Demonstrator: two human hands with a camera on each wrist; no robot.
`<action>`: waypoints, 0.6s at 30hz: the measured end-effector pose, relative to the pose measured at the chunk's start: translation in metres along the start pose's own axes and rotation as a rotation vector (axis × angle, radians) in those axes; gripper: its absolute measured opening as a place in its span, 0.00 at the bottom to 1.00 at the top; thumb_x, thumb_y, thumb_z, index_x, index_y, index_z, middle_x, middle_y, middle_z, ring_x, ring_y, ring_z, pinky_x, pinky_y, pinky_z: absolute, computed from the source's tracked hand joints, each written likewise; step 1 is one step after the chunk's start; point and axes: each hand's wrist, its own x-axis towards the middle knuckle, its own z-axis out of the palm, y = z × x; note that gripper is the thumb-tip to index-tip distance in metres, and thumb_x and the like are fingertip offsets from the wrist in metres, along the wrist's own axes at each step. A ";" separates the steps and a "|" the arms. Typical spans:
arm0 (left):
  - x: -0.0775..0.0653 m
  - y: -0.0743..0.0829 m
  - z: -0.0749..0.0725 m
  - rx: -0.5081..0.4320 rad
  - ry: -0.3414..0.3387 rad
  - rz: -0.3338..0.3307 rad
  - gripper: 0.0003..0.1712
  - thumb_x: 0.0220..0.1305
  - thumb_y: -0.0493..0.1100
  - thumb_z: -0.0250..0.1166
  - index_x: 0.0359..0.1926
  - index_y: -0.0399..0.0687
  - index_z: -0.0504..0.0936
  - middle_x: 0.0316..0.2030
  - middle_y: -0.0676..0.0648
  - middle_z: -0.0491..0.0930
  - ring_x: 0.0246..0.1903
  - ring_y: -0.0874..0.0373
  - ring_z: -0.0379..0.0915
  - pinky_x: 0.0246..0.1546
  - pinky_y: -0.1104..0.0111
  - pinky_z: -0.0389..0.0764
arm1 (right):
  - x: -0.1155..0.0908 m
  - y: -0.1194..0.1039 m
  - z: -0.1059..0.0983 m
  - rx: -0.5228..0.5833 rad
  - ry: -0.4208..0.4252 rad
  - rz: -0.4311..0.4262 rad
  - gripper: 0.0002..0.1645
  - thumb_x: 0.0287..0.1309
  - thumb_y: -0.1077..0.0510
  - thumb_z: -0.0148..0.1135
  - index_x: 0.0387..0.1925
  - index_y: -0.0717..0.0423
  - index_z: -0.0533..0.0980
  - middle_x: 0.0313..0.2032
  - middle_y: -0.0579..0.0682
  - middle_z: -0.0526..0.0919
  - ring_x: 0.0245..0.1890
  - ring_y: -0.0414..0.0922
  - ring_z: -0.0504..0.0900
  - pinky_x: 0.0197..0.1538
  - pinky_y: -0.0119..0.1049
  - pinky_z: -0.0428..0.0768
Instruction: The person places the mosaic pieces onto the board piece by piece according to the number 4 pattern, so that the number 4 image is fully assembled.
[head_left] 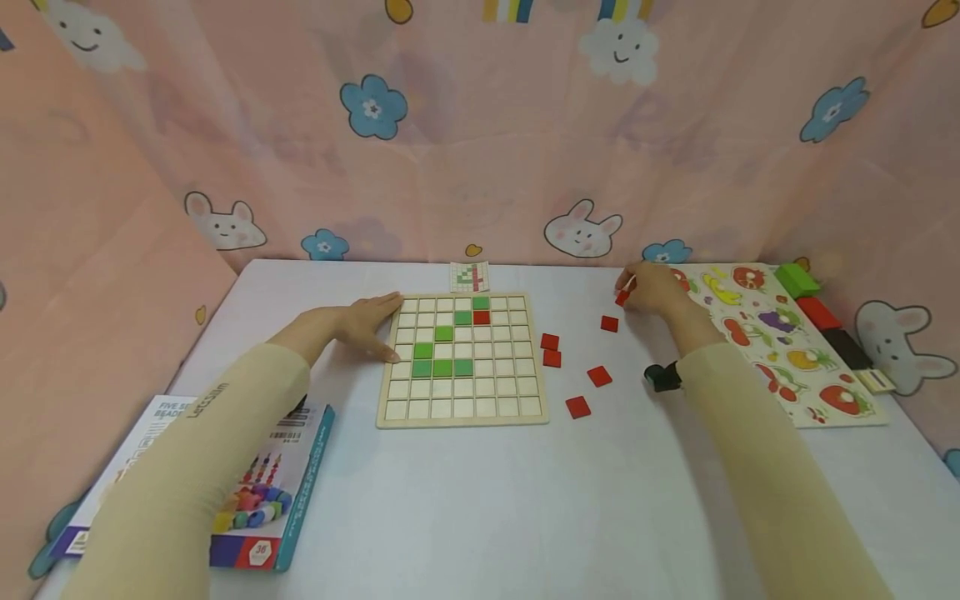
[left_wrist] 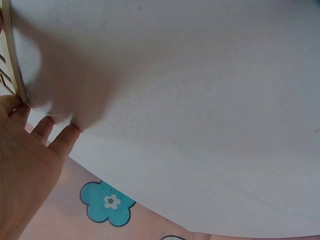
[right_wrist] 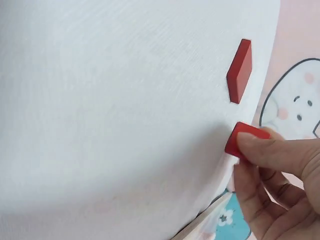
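White-covered table point(head_left: 487, 508), pink cloth point(head_left: 450, 183) hung behind its far edge and down both sides, printed with clouds, rabbits, blue flowers and bits of rainbow. Boxed bead set point(head_left: 255, 500) by the near left corner, lying flat: bead photo, barcode, "36" badge, teal side; middle of its face hidden. Fruit-print board point(head_left: 780, 346) along the right edge, up to the far right corner: bananas, grapes, pineapple, strawberry. Down its right edge, far to near: green block point(head_left: 797, 281), red block point(head_left: 818, 313), black block point(head_left: 847, 347), pale pieces point(head_left: 874, 381).
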 end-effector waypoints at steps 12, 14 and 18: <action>-0.003 0.000 -0.001 -0.001 0.000 0.003 0.64 0.60 0.59 0.68 0.78 0.37 0.37 0.79 0.36 0.34 0.78 0.33 0.32 0.78 0.40 0.42 | -0.005 -0.094 0.041 0.251 -0.065 -0.233 0.13 0.60 0.63 0.64 0.48 0.58 0.83 0.45 0.58 0.86 0.43 0.49 0.80 0.40 0.28 0.79; -0.003 0.001 -0.001 0.000 -0.001 0.002 0.63 0.60 0.59 0.68 0.78 0.37 0.37 0.79 0.36 0.34 0.78 0.34 0.32 0.78 0.40 0.42 | -0.007 -0.113 0.050 0.260 -0.092 -0.289 0.13 0.59 0.64 0.66 0.46 0.58 0.84 0.43 0.57 0.88 0.42 0.48 0.83 0.42 0.30 0.80; -0.003 0.002 -0.001 0.006 0.003 -0.001 0.63 0.60 0.59 0.68 0.78 0.36 0.37 0.79 0.36 0.34 0.78 0.34 0.32 0.78 0.41 0.43 | -0.013 -0.142 0.066 0.256 -0.121 -0.353 0.11 0.55 0.65 0.69 0.42 0.58 0.85 0.39 0.56 0.89 0.41 0.47 0.86 0.47 0.36 0.85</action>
